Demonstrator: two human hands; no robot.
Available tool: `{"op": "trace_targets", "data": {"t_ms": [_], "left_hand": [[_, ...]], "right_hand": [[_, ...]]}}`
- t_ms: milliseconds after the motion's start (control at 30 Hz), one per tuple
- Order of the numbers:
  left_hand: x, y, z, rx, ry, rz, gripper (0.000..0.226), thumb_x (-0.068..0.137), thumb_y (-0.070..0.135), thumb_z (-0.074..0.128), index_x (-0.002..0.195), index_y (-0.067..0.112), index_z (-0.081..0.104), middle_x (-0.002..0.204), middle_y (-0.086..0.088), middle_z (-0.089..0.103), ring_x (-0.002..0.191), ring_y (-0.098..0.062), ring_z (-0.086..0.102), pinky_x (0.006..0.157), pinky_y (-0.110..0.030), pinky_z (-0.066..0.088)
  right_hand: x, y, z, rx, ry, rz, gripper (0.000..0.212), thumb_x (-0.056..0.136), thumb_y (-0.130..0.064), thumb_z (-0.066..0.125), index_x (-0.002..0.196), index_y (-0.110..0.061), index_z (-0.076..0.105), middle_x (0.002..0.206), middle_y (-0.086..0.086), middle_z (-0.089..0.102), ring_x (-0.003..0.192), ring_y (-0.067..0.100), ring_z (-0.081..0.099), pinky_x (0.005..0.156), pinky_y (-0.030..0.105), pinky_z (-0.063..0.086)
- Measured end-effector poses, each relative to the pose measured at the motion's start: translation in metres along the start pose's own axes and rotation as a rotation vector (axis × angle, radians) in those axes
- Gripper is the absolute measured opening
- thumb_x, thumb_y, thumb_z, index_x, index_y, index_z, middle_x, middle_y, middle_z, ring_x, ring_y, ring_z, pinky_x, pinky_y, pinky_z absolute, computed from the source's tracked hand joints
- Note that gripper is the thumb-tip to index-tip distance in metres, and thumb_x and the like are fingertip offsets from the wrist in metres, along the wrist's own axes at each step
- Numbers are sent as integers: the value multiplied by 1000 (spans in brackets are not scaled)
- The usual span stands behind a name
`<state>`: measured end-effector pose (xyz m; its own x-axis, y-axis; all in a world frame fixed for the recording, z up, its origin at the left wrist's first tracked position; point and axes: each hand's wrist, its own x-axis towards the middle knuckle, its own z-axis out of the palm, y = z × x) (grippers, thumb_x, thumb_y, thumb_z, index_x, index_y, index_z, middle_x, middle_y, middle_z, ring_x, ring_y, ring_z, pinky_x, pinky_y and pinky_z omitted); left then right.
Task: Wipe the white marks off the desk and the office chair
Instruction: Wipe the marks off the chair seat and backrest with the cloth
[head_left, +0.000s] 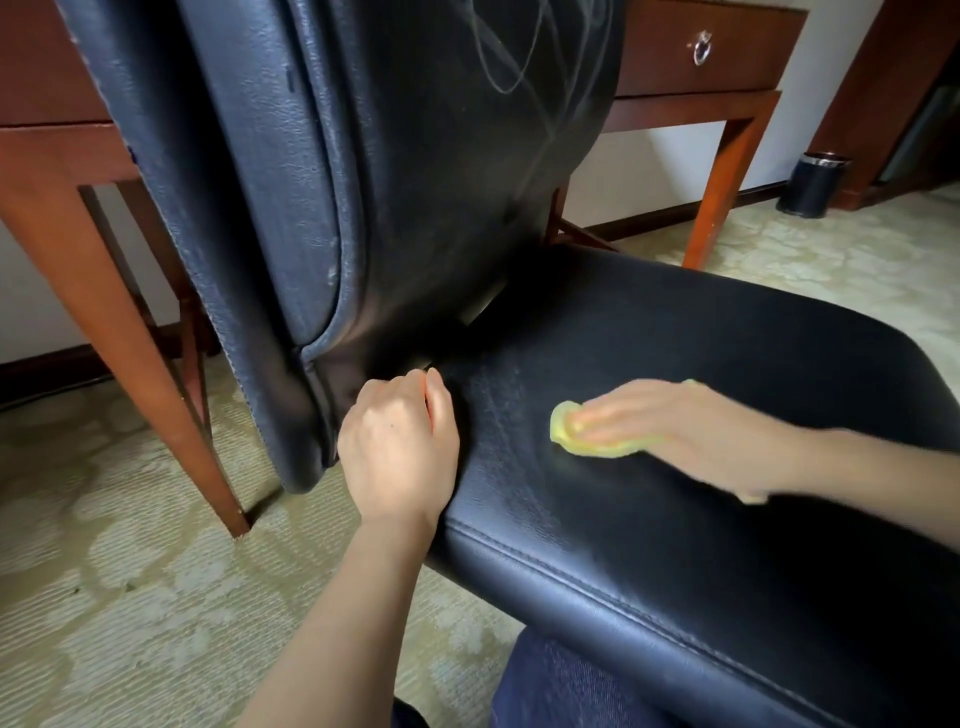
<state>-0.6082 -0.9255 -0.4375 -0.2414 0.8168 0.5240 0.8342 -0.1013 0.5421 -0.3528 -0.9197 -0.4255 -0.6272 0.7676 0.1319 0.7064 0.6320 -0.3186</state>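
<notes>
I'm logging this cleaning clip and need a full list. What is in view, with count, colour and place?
seat: 1, black, centre right
backrest: 1, black, upper centre
marks: several looping lines, white, top of backrest
cloth: 1, yellow, on seat under right hand
desk: 1, brown, behind backrest
handle: 1, silver ring, on desk drawer, top right
bin: 1, black, on carpet by the wall, right
carpet: 1, pale patterned, floor
jeans: blue, bottom centre
left hand: 1, curled at seat's rear corner, grip hidden
right hand: 1, flat, pressing cloth on seat
</notes>
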Motion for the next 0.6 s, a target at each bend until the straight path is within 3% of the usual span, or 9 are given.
{"op": "trace_targets", "data": {"t_ms": [33, 100, 167, 200, 267, 367, 433, 600], "left_hand": [[0, 0, 0, -3, 9, 8, 35, 95, 19, 45, 71, 4, 64, 64, -15, 57, 64, -35, 54, 58, -37, 37], [0, -1, 2, -6, 19, 21, 36, 94, 20, 43, 72, 4, 65, 63, -15, 57, 64, -35, 54, 58, -35, 33], [0, -1, 2, -6, 17, 26, 41, 93, 25, 37, 74, 5, 66, 65, -14, 57, 66, -34, 55, 59, -35, 33], [0, -2, 3, -11, 17, 26, 42, 92, 26, 35, 74, 6, 67, 65, -14, 58, 67, -34, 55, 59, -35, 34], [0, -2, 3, -30, 27, 33, 45, 92, 28, 32, 73, 6, 66, 65, -14, 59, 68, -33, 55, 59, -36, 35], [0, -1, 3, -50, 26, 29, 52, 91, 33, 24, 74, 8, 66, 67, -12, 60, 70, -32, 56, 61, -38, 39], [0, -1, 2, -68, 26, 20, 53, 91, 34, 23, 75, 8, 66, 67, -12, 60, 71, -31, 56, 62, -39, 39], [-1, -1, 0, -124, 19, -22, 53, 92, 35, 23, 77, 7, 65, 69, -10, 60, 73, -28, 55, 64, -40, 40]], "right_hand": [[7, 11, -6, 6, 27, 96, 65, 85, 10, 55, 114, -47, 58, 118, -29, 53, 110, -4, 50, 100, 32, 43], [29, 25, -15, -29, 124, 139, 52, 89, 8, 54, 120, -33, 61, 120, -24, 53, 113, 2, 53, 99, 20, 40], [51, 34, -18, -41, 162, 205, 45, 94, 3, 49, 128, -25, 57, 128, -16, 52, 119, 10, 52, 88, 3, 37], [61, 41, -16, -32, 177, 268, 44, 97, -1, 45, 131, -28, 55, 132, -14, 52, 120, 11, 52, 81, 0, 35], [86, 48, -14, -14, 222, 401, 45, 100, -6, 38, 134, -31, 52, 138, -10, 51, 122, 13, 50, 84, 10, 29], [120, 50, -6, -90, 276, 564, 47, 98, -3, 35, 137, -26, 49, 140, -2, 50, 123, 25, 50, 96, 32, 41], [128, 47, -4, -99, 293, 624, 44, 98, -9, 37, 135, -27, 52, 137, 0, 53, 117, 28, 53, 91, 34, 45], [109, 17, 1, 118, 197, 430, 32, 96, -15, 49, 121, -30, 63, 131, -12, 55, 123, 14, 48, 109, 33, 27]]}}
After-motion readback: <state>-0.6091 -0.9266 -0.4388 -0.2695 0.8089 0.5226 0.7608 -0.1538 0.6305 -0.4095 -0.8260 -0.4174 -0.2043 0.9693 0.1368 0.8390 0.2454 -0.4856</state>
